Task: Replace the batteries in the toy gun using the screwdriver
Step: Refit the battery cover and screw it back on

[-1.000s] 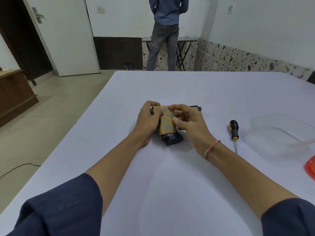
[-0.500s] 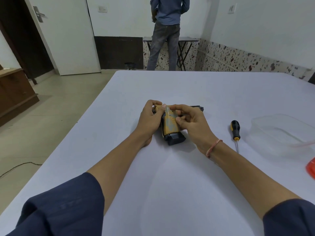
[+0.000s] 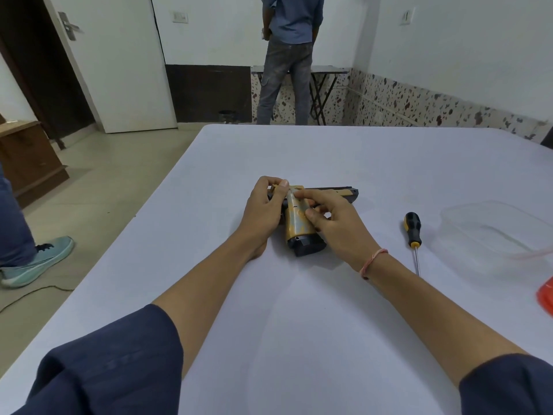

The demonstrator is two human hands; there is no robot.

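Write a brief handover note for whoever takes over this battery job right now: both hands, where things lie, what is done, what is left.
Left hand: fingers curled round the rear of the toy gun.
Right hand: thumb and fingers pinch the gun's grip.
The gun lies on its side on the white table; the screwdriver lies to its right, in no hand, near a clear plastic container.
Done: cannot tell; no batteries in view.
Left: probably unscrewing, the battery swap and closing up.
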